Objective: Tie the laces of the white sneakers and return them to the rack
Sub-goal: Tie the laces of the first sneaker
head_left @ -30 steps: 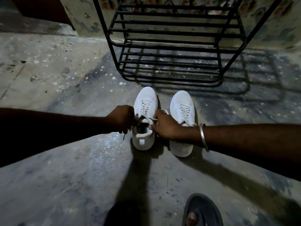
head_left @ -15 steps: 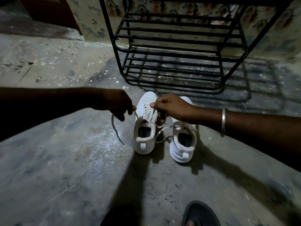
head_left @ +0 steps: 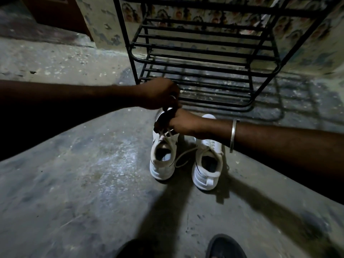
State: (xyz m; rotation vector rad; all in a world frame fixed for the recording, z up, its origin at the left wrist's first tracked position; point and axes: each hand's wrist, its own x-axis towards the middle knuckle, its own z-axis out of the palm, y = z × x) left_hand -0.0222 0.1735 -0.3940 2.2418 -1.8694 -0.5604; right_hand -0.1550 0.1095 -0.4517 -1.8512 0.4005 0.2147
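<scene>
Two white sneakers stand side by side on the concrete floor, heels toward me: the left sneaker [head_left: 162,161] and the right sneaker [head_left: 207,168]. Both my hands are over the left sneaker's tongue. My left hand [head_left: 158,94] is closed above and pinches a lace end. My right hand [head_left: 181,123], with a metal bangle at the wrist, grips the crossed laces just below it. A loose lace [head_left: 183,158] loops down between the shoes. The black metal rack [head_left: 195,67] stands just behind them with bare shelves.
A patterned wall rises behind the rack [head_left: 307,49]. A dark sandal on a foot [head_left: 226,246] shows at the bottom edge. A dark doorway step [head_left: 46,19] lies at the far left. Shadows of my arms fall across the floor.
My hands came together from being apart; the left hand rose and crossed over above the right, both pulling the left sneaker's laces. The view shifted nearer the rack.
</scene>
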